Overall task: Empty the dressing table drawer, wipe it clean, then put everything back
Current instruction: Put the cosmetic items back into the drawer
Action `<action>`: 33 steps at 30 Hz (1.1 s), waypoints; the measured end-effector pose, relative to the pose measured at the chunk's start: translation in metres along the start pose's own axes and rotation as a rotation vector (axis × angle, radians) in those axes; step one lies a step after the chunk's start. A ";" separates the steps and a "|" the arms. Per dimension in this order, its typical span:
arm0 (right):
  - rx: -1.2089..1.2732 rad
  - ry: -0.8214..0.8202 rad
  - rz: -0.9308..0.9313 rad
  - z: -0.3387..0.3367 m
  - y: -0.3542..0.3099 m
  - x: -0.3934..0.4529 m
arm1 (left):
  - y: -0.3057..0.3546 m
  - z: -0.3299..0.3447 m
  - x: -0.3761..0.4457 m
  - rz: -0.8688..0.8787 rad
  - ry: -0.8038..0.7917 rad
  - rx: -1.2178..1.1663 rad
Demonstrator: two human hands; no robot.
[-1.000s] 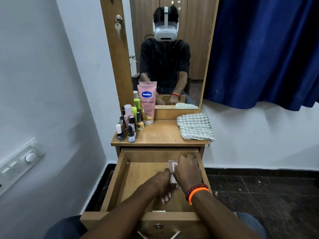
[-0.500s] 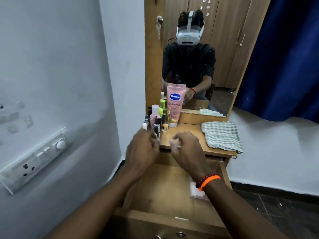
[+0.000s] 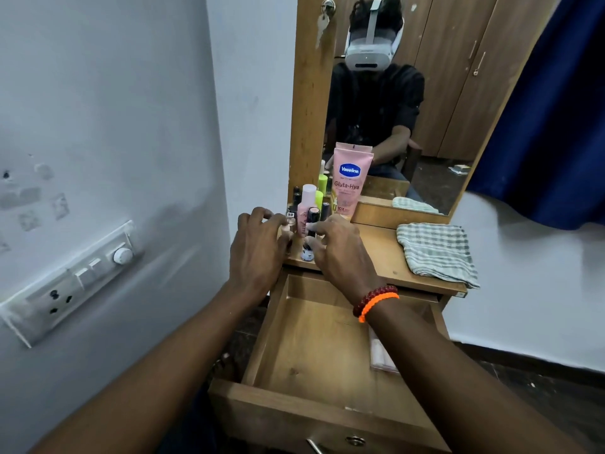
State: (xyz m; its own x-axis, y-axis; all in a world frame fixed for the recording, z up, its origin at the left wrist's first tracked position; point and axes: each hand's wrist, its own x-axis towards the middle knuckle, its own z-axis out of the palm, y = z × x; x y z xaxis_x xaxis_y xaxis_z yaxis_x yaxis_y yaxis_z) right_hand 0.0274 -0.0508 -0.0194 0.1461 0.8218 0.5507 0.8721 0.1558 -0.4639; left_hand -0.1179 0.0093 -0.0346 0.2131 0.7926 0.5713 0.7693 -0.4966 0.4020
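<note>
The drawer (image 3: pixel 314 348) stands pulled open below the tabletop (image 3: pixel 376 253), a flat pale packet (image 3: pixel 379 355) lying at its right side. Up top, both hands are in among the small bottles (image 3: pixel 311 221): left hand (image 3: pixel 258 250) fingers curled at them, right hand (image 3: pixel 340 253) pinching a dark-capped bottle (image 3: pixel 309 247). Whether the left actually grips one, can't tell.

Bare forearms — red and orange bead bracelets (image 3: pixel 376 302), apparently, on right wrist.

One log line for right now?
phase: restocking | left hand: at small bottles | right hand: at same bottles | drawer: open | checked cloth: on tabletop
</note>
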 end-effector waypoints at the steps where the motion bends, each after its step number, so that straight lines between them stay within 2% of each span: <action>1: 0.026 0.012 0.003 -0.001 0.000 0.000 | 0.000 -0.001 -0.001 -0.004 0.005 -0.022; 7: 0.094 0.060 -0.001 -0.005 0.001 -0.017 | 0.005 -0.019 -0.019 0.072 0.016 -0.125; 10: 0.094 0.048 0.035 -0.007 0.003 -0.033 | 0.007 -0.020 -0.041 0.131 -0.042 -0.118; 17: 0.015 -0.081 0.162 0.018 0.020 -0.054 | -0.007 0.016 -0.059 -0.008 -0.219 -0.162; 21: -0.007 -0.140 0.223 0.036 0.028 -0.054 | -0.007 0.035 -0.051 -0.029 -0.250 -0.101; 25: -0.048 -0.169 0.209 0.055 0.034 -0.057 | -0.007 0.045 -0.043 -0.003 -0.310 -0.006; 33: -0.078 -0.189 0.178 0.062 0.033 -0.056 | -0.011 0.055 -0.040 0.149 -0.369 0.159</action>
State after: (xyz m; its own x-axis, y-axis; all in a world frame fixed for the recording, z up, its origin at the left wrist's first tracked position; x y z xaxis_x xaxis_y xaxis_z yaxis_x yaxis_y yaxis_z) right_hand 0.0185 -0.0580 -0.1087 0.2169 0.9213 0.3226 0.8748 -0.0368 -0.4832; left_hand -0.1016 0.0021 -0.1011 0.5075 0.8043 0.3092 0.7911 -0.5771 0.2028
